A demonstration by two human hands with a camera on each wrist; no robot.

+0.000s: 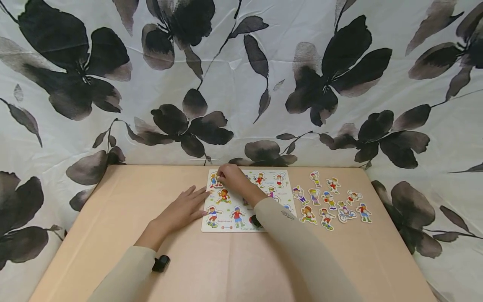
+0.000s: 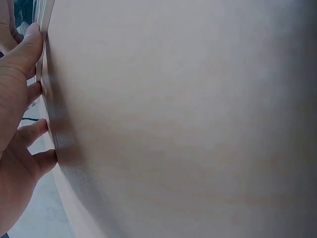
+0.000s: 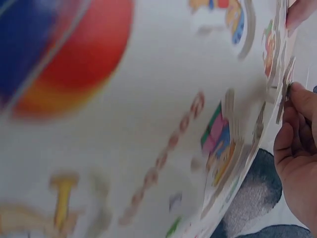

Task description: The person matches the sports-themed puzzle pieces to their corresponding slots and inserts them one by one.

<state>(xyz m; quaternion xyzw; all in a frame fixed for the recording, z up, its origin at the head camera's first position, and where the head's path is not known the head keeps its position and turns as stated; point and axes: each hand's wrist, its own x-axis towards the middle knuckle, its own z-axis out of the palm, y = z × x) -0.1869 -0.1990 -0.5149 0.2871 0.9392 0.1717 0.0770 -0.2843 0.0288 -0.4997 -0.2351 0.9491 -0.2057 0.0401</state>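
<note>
A white puzzle board (image 1: 253, 230) printed with small figures and words lies at the back of the table. My right hand (image 1: 237, 180) is over its upper left part, and in the right wrist view the thumb and fingers pinch a thin puzzle piece (image 3: 285, 89) seen edge-on, tilted up from the board. The picture on that piece is too edge-on to make out. At the board's left edge rests my left hand (image 1: 183, 212), fingers extended, fingertips touching the edge and the table beside it. Several figures sit in the board, some hidden by my right forearm.
Several loose figure pieces (image 1: 327, 200) lie spread on the table to the right of the board. The tan table (image 1: 211, 268) meets a floral cloth (image 1: 234, 92) at its back edge. A small black device (image 1: 161, 263) is at my left wrist.
</note>
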